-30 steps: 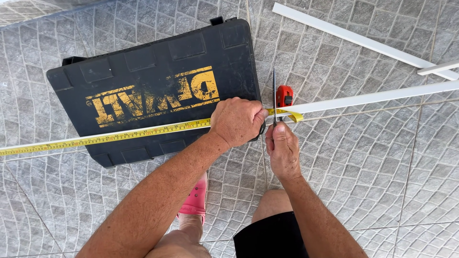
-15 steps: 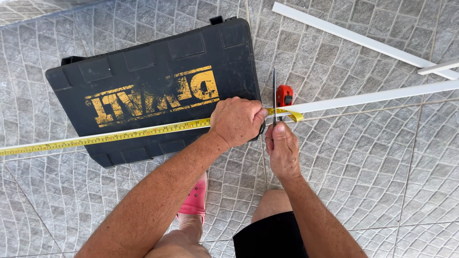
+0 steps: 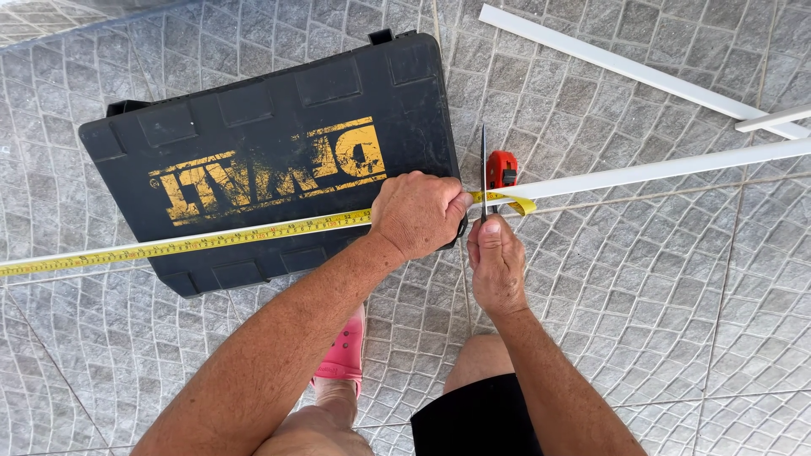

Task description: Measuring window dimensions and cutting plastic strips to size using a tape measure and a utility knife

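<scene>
A long white strip (image 3: 659, 171) lies across a black tool case (image 3: 279, 101) with a worn yellow logo. A yellow measuring tape (image 3: 211, 241) is stretched along the strip, and its red housing (image 3: 503, 168) sits just past the case's right edge. My left hand (image 3: 418, 215) is curled down over the tape and strip at the edge of the case. My right hand (image 3: 494, 262) is just right of it and pinches a thin dark blade-like tool (image 3: 483, 160) that stands across the strip. The tape's loose end (image 3: 522, 203) curls beside that tool.
Two more white strips (image 3: 625, 67) (image 3: 773, 118) lie on the grey patterned tile floor (image 3: 676, 295) at the upper right. Below are my legs, black shorts (image 3: 473, 418) and a pink clog (image 3: 345, 355) near the case's lower edge.
</scene>
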